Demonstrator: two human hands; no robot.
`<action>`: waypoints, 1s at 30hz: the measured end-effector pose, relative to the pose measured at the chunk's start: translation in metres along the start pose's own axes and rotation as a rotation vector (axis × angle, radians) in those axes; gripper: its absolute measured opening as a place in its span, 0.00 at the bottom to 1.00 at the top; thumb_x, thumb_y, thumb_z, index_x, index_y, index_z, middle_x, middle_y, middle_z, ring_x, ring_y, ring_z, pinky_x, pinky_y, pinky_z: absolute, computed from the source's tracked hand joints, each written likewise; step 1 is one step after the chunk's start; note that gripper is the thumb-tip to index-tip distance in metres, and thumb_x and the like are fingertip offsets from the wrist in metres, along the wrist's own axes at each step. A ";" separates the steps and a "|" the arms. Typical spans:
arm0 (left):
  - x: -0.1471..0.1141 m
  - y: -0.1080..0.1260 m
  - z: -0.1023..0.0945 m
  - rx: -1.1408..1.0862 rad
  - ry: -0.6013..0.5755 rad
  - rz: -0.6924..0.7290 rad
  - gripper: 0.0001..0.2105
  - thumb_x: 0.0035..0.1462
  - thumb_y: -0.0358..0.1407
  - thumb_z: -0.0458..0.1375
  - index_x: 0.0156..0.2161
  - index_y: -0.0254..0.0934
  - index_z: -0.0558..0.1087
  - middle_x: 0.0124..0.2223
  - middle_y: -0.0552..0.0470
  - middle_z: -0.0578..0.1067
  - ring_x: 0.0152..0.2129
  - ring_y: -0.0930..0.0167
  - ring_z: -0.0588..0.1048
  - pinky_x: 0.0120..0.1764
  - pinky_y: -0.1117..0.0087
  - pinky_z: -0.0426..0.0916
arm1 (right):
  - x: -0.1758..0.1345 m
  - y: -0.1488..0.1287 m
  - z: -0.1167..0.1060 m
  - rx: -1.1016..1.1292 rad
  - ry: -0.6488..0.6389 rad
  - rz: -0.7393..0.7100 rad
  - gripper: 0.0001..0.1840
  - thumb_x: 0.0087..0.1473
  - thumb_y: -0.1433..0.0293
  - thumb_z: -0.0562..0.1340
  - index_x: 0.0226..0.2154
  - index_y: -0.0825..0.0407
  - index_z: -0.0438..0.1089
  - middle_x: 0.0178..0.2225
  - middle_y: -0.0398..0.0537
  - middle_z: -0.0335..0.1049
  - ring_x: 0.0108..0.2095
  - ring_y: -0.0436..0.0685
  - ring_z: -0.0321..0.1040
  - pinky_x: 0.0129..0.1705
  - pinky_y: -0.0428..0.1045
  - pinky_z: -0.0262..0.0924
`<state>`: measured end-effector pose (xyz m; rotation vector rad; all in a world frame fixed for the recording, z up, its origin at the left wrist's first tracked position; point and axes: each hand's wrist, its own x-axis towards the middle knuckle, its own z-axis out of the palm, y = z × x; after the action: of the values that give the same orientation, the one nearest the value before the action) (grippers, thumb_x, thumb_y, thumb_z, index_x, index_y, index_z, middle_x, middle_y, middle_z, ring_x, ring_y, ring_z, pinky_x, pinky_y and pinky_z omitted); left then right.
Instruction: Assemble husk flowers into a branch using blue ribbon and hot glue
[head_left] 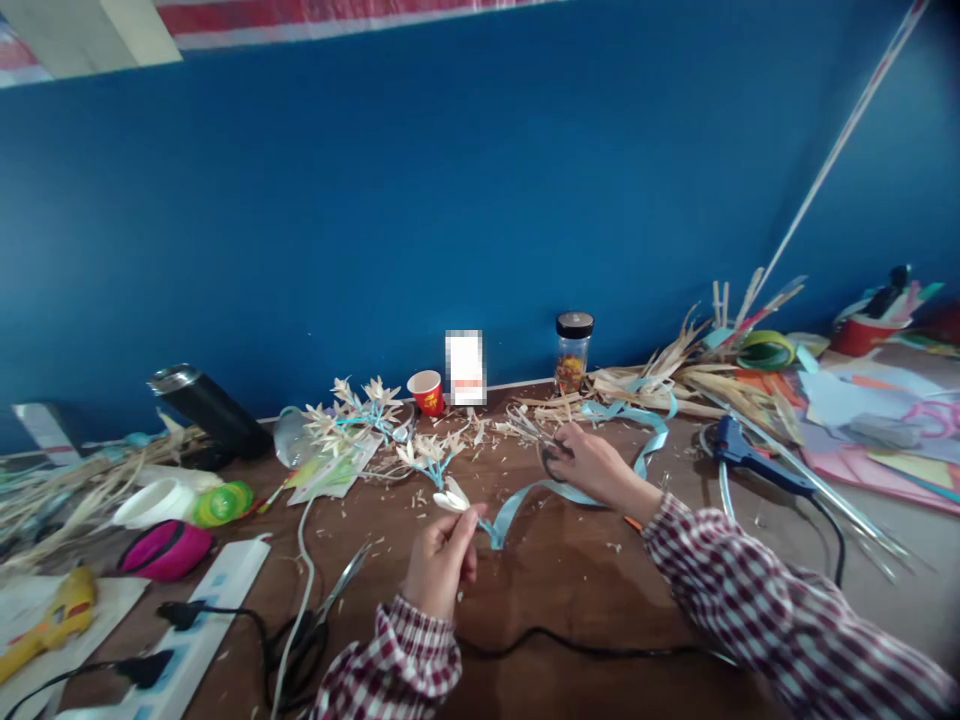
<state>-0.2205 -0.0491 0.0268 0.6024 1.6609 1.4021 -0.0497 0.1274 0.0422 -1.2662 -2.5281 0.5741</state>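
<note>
My left hand (448, 555) is closed in a pinch on a small flower (452, 498) with pale petals. A light blue ribbon (531, 494) runs from the flower's stem and curves away to the right, passing below my right hand (592, 465). That hand is closed on scissors (545, 447) with dark handles, their blades pointing up and left over the table. Just beyond my left hand lies a finished-looking cluster of straw-coloured flowers (431, 452) on blue stems. A larger flower bunch (358, 412) lies farther back to the left.
A red paper cup (427, 393) and a lidded jar (574, 352) stand by the blue wall. Dried husks (675, 385) and a blue glue gun (754, 455) lie right. Left are larger scissors (341, 580), a power strip (206, 625), a yellow glue gun (56, 620) and a black bottle (214, 405).
</note>
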 end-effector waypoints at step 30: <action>-0.001 0.016 -0.003 -0.256 0.033 -0.041 0.21 0.37 0.46 0.66 0.33 0.31 0.75 0.11 0.61 0.62 0.08 0.83 0.56 0.14 0.81 0.46 | -0.048 -0.071 0.030 0.705 -0.152 -0.330 0.15 0.48 0.73 0.61 0.41 0.50 0.72 0.30 0.44 0.75 0.28 0.53 0.71 0.29 0.45 0.64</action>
<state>-0.2252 -0.0471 0.0423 0.3990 1.4793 1.5706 -0.0833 0.0427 0.0449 -0.5584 -2.2320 1.3506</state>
